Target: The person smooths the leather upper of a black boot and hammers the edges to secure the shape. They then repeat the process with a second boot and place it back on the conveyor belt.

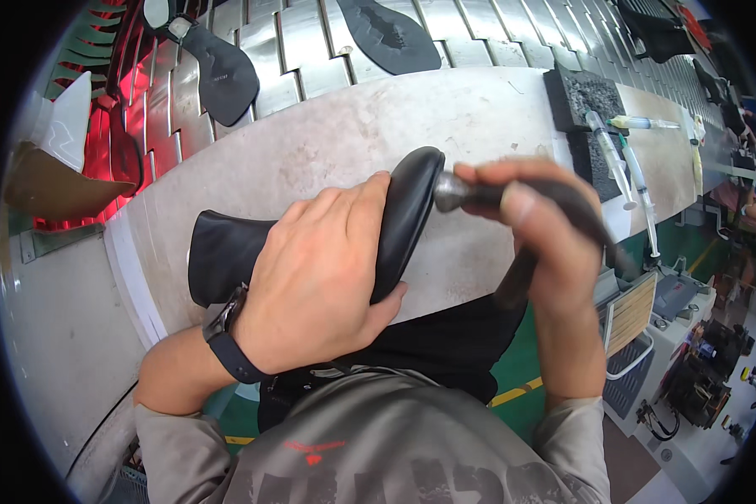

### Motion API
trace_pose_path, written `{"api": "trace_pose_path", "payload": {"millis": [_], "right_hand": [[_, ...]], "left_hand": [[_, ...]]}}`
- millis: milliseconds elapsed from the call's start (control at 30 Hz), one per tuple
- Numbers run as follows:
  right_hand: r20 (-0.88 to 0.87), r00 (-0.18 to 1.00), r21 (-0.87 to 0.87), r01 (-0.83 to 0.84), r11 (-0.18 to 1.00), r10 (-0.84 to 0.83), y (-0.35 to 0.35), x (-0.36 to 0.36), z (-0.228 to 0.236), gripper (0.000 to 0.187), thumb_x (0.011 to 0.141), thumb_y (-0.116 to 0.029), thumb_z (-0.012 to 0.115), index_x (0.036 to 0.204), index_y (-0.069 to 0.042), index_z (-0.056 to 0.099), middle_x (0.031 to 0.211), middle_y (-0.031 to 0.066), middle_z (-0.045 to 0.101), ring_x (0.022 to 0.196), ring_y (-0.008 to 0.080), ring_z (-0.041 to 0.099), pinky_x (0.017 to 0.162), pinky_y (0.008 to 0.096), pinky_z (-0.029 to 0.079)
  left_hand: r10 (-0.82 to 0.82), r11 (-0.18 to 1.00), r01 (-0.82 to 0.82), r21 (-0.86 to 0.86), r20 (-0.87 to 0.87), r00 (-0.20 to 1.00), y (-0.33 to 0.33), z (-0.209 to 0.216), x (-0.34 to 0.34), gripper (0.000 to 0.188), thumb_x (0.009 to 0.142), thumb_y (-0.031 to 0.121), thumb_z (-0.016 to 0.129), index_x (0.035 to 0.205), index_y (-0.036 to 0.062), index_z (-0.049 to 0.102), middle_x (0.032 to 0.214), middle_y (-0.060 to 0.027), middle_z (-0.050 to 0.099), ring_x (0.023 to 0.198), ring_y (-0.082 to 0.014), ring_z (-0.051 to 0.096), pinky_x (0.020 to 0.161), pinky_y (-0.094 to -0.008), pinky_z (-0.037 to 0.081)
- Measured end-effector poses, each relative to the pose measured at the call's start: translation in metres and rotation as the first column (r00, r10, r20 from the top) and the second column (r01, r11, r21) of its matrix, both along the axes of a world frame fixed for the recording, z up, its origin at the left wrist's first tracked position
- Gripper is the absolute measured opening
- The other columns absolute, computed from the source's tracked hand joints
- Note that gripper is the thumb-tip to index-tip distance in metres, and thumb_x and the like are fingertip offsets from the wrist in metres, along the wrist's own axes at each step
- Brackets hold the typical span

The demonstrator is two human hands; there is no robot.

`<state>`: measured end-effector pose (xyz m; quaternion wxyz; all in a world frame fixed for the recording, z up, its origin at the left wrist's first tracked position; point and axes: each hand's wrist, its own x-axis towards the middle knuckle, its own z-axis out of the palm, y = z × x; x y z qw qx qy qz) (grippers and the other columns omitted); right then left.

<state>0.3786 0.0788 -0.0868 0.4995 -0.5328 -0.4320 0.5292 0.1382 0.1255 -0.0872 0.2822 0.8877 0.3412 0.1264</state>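
Note:
A black leather boot (410, 214) lies on its side on the pale worktop, its shaft stretching left and its sole edge turned right. Over its upper, my left hand (315, 269) is wrapped, fingers pressed along the side and thumb low near the sole. My right hand (554, 231) grips a hammer (452, 192), somewhat blurred by motion. Its rounded metal face is at the sole edge near the toe; I cannot tell whether it touches. The hammer's dark curved head passes through my fingers, and its handle points down below the palm.
Beyond the worktop (311, 151) runs a metal slat conveyor (286, 50) carrying dark soles (227, 80). At right, black foam blocks (592, 97) sit beside several syringes (638, 185). A red-lit area (101, 168) is at left, a slatted seat (632, 315) at lower right.

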Motion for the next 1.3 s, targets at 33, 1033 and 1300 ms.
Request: {"api": "trace_pose_path", "payload": {"millis": [33,1033,1300], "right_hand": [[-0.061,0.998,-0.033,0.024,0.999,-0.026,0.011,0.007,-0.005,0.039,0.095,-0.021,0.064,0.120,0.009,0.067,0.117,0.0280,0.073,0.113,0.0343,0.072,0.099,0.0474,0.058],[0.272,0.942,0.492,0.042,0.870,-0.199,-0.066,-0.064,0.120,0.051,0.086,-0.043,0.082,0.106,0.000,0.062,0.113,0.0288,0.073,0.109,0.0306,0.070,0.104,0.0417,0.051],[0.431,0.902,0.256,-0.158,0.954,0.033,-0.062,-0.057,0.154,0.047,0.082,-0.032,0.080,0.105,0.006,0.066,0.109,0.0265,0.075,0.104,0.0285,0.072,0.101,0.0385,0.053]], "left_hand": [[-0.004,1.000,0.004,0.005,0.006,1.000,-0.001,0.001,0.000,0.090,0.069,0.014,0.086,0.144,-0.0106,0.044,0.118,-0.0258,0.063,0.106,-0.0431,0.062,0.091,-0.0477,0.051],[-0.108,0.942,-0.136,0.306,0.662,0.742,-0.008,0.062,0.011,0.073,0.065,0.006,0.083,0.131,0.0029,0.052,0.112,-0.0166,0.063,0.096,-0.0329,0.066,0.085,-0.0398,0.054],[-0.136,0.885,-0.233,0.403,0.702,0.699,-0.059,0.030,0.014,0.099,0.057,0.012,0.085,0.143,-0.0129,0.043,0.117,-0.0275,0.061,0.093,-0.0442,0.063,0.085,-0.0505,0.053]]}}
